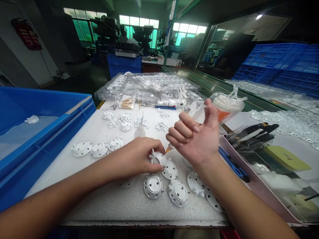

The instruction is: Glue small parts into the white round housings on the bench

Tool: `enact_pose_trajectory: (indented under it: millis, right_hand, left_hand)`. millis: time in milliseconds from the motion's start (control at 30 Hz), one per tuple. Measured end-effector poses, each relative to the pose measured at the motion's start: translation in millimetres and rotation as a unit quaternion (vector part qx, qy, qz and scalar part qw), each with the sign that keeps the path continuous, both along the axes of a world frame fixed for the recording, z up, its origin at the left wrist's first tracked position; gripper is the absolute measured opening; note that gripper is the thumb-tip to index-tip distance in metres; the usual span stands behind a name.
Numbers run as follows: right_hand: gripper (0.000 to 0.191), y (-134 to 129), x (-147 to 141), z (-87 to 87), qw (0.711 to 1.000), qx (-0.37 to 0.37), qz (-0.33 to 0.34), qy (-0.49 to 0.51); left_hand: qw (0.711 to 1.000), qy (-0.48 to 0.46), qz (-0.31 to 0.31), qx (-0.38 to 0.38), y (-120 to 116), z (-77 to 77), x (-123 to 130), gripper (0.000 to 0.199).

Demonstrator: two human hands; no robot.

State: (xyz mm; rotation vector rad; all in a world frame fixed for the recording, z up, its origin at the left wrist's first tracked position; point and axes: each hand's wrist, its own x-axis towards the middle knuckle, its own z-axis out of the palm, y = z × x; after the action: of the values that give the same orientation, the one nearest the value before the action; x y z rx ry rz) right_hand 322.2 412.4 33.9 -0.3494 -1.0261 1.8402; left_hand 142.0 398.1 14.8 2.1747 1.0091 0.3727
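Note:
My left hand (143, 154) pinches a small white round plastic part (157, 158) with a raised rim, just above the foam-covered table. My right hand (196, 136) is curled, palm towards me, round a glue dispenser whose narrow orange tip (170, 148) points down at that part. Behind the thumb shows a clear vessel (228, 105) with a whitish end and orange inside; whether it joins the tip is hidden by the hand. Near my hands lie several similar round parts (153, 186), with dark holes and small knobs. Others (99, 150) form a row on the left.
A white squeeze bottle (140, 130) with a thin spout stands behind my left hand. Small white pieces (161, 126) lie in piles. Toothpicks (127, 102) and clear trays (154, 79) are farther back. A blue bin (82, 108) borders the left, a pink tool box (251, 166) the right.

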Motion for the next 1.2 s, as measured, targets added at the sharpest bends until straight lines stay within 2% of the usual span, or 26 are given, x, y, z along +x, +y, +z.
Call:
enact_pose_trajectory:
  millis: [200, 300, 400, 700, 1200]
  right_hand:
    - [0.067, -0.9, -1.3, 1.2, 0.999, -0.023, 0.0, -0.03]
    - [0.067, -1.6, -0.8, 1.5, 0.999, -0.052, -0.008, -0.014]
    - [0.067, -1.9, -0.1, 1.9, 0.998, -0.061, 0.017, 0.017]
    - [0.067, -0.3, 0.6, 1.7, 0.997, -0.053, 0.043, 0.03]
    - [0.065, -3.7, -1.2, 5.7, 1.0, -0.014, 0.015, -0.008]
  left_hand:
    - [1.0, 0.002, 0.003, 0.008, -1.4, -0.6, -0.4, 0.026]
    - [1.0, 0.001, 0.001, 0.006, -1.5, -0.6, -0.9, 0.026]
    - [1.0, -0.001, -0.008, 0.004, -1.8, 0.5, -1.4, 0.026]
    - [1.0, 0.014, -0.007, -0.007, -1.8, 4.3, -0.4, 0.027]
    - [1.0, 0.014, -0.006, 0.004, -1.3, 3.8, 0.1, 0.028]
